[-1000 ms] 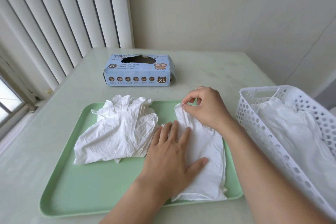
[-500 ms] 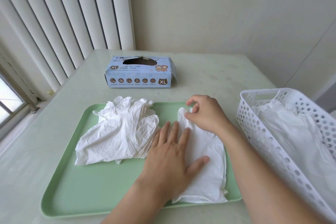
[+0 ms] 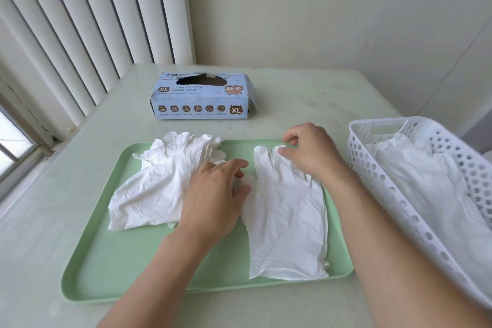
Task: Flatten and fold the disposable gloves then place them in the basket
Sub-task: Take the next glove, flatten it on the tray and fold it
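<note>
A white disposable glove (image 3: 287,221) lies flat on the right half of the green tray (image 3: 127,261), fingers pointing away from me. My left hand (image 3: 215,194) is at the glove's left edge and pinches its thumb part between thumb and forefinger. My right hand (image 3: 311,152) rests on the glove's fingers at the far end and pinches a fingertip. A crumpled pile of white gloves (image 3: 159,184) lies on the tray's left half, partly under my left hand. The white perforated basket (image 3: 396,194) stands to the right and holds white gloves (image 3: 426,181).
A blue glove box (image 3: 202,98) marked XL stands behind the tray on the pale table (image 3: 306,96). Vertical blinds and a window sill run along the left side. A wall stands close behind the table. The basket overhangs the right table edge.
My left hand slid left off the glove's palm to its thumb part. The right hand moved up to the fingertips, and the glove's fingers now lie spread out.
</note>
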A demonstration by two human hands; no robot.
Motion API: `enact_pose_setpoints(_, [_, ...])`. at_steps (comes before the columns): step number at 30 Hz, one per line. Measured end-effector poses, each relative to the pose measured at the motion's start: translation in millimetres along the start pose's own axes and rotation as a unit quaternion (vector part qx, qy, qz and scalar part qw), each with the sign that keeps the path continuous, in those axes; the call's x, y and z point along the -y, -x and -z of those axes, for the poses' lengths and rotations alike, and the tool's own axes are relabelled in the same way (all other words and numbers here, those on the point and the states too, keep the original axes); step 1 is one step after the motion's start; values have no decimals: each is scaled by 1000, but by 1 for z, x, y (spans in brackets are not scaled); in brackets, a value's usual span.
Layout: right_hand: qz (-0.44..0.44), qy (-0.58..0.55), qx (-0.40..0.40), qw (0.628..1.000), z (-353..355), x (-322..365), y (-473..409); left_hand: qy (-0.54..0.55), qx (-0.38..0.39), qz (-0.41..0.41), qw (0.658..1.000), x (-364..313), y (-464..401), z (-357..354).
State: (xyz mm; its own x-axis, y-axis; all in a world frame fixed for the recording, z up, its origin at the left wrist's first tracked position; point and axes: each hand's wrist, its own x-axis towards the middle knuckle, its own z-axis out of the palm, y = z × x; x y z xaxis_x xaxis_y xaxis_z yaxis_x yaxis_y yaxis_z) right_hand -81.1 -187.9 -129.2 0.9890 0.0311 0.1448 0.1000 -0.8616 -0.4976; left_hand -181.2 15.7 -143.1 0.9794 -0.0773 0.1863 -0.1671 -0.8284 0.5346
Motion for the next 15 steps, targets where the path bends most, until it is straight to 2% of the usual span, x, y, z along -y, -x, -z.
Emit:
enact_pose_setpoints(2, [-11, -20, 2, 1000, -3, -1, 2, 9, -14, 5, 1000, 1, 0, -1])
enact_pose_setpoints(7, [-10, -72, -57, 996, -6, -1, 0, 0, -16, 0, 1000, 0, 0, -2])
enact_pose_setpoints(10, [5, -82, -40, 996, -12, -2, 1, -18, -11, -10, 1000, 1, 1, -2])
enact_pose_setpoints(15, [35, -67, -61, 995, 13, 14, 6, -65, -30, -120, 990, -3, 3, -2])
